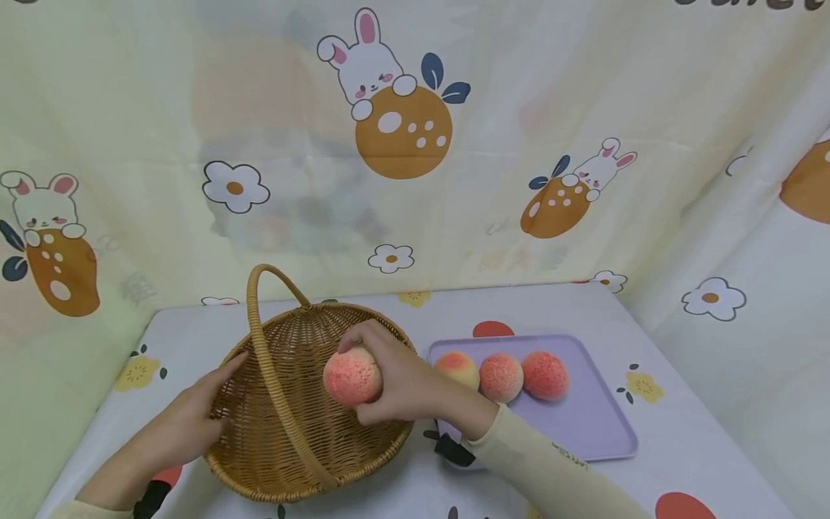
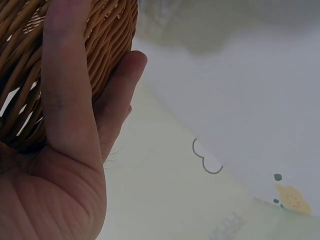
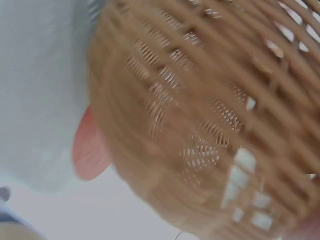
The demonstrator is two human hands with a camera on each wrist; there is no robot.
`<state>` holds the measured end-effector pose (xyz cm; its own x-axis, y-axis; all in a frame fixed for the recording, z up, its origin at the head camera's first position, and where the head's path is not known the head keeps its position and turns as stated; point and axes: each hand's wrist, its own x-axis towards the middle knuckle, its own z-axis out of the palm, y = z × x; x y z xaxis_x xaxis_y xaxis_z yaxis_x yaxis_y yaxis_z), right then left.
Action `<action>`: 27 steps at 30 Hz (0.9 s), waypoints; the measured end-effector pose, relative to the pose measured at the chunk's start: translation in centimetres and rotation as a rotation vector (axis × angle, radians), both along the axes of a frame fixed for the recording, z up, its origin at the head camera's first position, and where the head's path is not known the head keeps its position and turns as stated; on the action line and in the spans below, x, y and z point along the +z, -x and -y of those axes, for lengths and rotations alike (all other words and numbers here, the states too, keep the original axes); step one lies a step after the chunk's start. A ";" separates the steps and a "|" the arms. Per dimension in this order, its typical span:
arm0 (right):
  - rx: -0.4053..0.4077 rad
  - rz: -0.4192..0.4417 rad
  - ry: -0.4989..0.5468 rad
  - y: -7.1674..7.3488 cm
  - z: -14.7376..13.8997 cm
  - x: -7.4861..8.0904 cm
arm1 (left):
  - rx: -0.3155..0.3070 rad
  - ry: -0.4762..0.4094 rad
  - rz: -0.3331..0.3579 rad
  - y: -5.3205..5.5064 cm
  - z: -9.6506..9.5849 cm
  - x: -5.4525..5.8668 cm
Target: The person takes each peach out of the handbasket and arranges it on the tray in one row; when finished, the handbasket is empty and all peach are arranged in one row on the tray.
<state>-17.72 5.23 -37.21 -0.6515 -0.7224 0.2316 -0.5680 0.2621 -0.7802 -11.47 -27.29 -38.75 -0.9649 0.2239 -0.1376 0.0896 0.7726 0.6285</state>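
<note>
A brown wicker basket (image 1: 298, 411) with an arched handle is tilted, its mouth facing me. My left hand (image 1: 188, 422) grips the basket's left side. In the left wrist view, that hand (image 2: 70, 125) has its fingers against the weave (image 2: 112, 45). Over the basket's mouth my right hand (image 1: 405, 382) holds a pink-red peach (image 1: 352, 377) between thumb and fingers. The right wrist view shows the basket's wicker (image 3: 165, 110) blurred, and I cannot make out the held peach there.
Right of the basket lies a lilac tray (image 1: 583, 432). Along its back part sit a yellowish peach (image 1: 457, 369), a pink peach (image 1: 501, 378) and a redder peach (image 1: 546, 375). A patterned tablecloth (image 1: 674, 447) covers the table, and a bunny-print curtain (image 1: 292, 108) hangs behind.
</note>
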 end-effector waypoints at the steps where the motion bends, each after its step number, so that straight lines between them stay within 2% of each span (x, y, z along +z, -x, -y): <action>1: -0.010 0.013 0.068 -0.1 -0.5 0.0 | -0.001 0.001 0.002 0.0 0.0 0.0; 5: -0.042 0.020 0.269 -0.4 -2.9 -0.1 | 0.002 0.006 0.013 0.2 0.0 0.0; 9: -0.096 -0.048 0.333 -0.6 -5.6 -0.4 | -0.001 0.008 0.008 0.2 0.2 -0.1; 12: -0.132 -0.088 0.323 -0.5 -7.8 -0.5 | -0.005 0.006 -0.005 0.2 0.3 -0.1; 19: -0.225 -0.084 0.288 0.2 -13.6 -0.4 | -0.002 -0.006 0.005 0.2 0.3 -0.2; 27: -0.442 -0.104 0.154 0.7 -21.4 -0.2 | -0.009 0.005 -0.010 0.3 0.3 -0.1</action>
<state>-18.42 26.65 -37.44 -0.8563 -0.3330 0.3947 -0.5052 0.3820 -0.7739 -11.74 -27.54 -38.89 -0.9641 0.2318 -0.1294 0.1025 0.7747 0.6240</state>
